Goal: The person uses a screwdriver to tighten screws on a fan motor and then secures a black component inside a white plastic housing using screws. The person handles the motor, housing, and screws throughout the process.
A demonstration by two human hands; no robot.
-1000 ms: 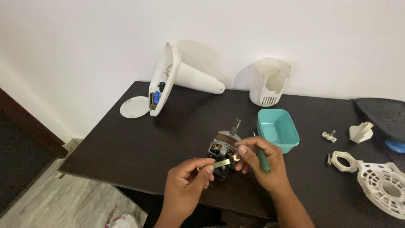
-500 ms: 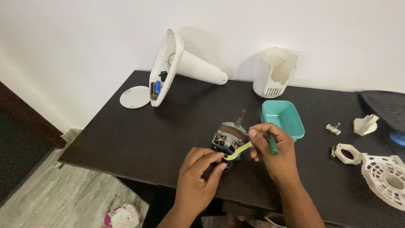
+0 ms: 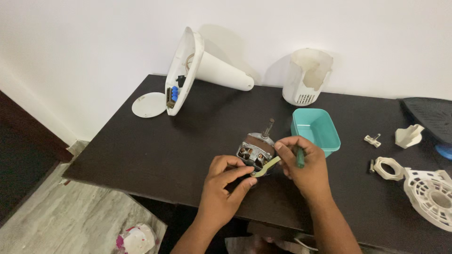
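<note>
A small electric motor (image 3: 255,149) with a metal shaft pointing up rests on the dark table (image 3: 155,155). My left hand (image 3: 225,188) pinches a thin yellow-green strip (image 3: 265,166) against the motor's lower side. My right hand (image 3: 303,165) grips a green-handled tool (image 3: 300,157) and touches the motor's right side with its fingertips. Both hands are close together at the table's front edge.
A white fan base (image 3: 197,70) lies on its side at the back, with a white round cover (image 3: 149,104) beside it. A white housing (image 3: 307,76) stands behind a teal tray (image 3: 315,130). White plastic parts (image 3: 426,188) and a dark object (image 3: 431,117) lie at the right.
My hands and the motor stay together on the table. The yellow-green strip has come down against the motor, between both hands' fingers. The view has shifted slightly.
</note>
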